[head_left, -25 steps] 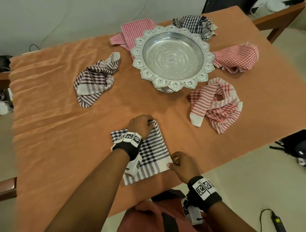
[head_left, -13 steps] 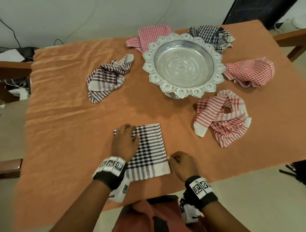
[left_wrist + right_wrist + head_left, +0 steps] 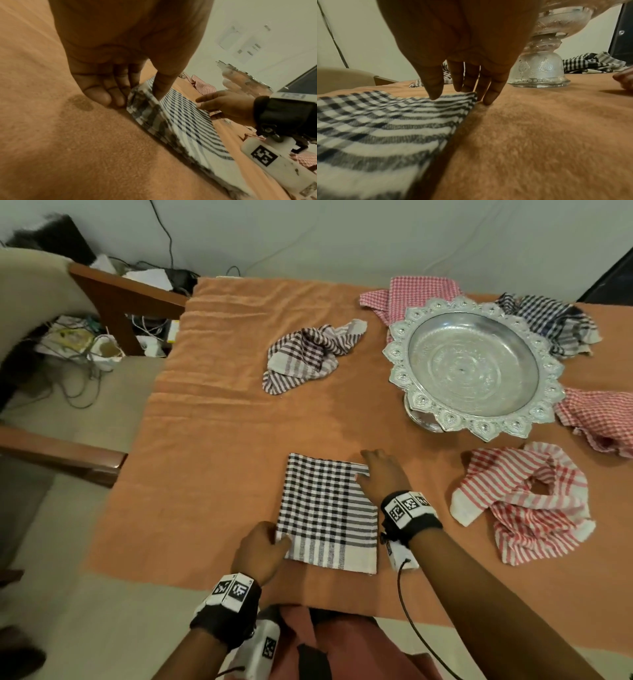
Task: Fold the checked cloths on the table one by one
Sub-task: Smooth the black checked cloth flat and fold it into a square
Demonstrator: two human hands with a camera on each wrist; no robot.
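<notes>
Folded black-checked cloth (image 3: 327, 510) between left hand (image 3: 258, 549), right hand (image 3: 382, 474)

Folded cloth (image 3: 329, 510) between hands, bowl (image 3: 472, 364) behind right

Pale wall (image 3: 342, 241), wooden chair (image 3: 113, 299) beside tangled cables (image 3: 78, 361) on the floor.

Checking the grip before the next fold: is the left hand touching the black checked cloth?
Touching. The left wrist view shows the left hand pinching the black checked cloth at its corner.
</notes>
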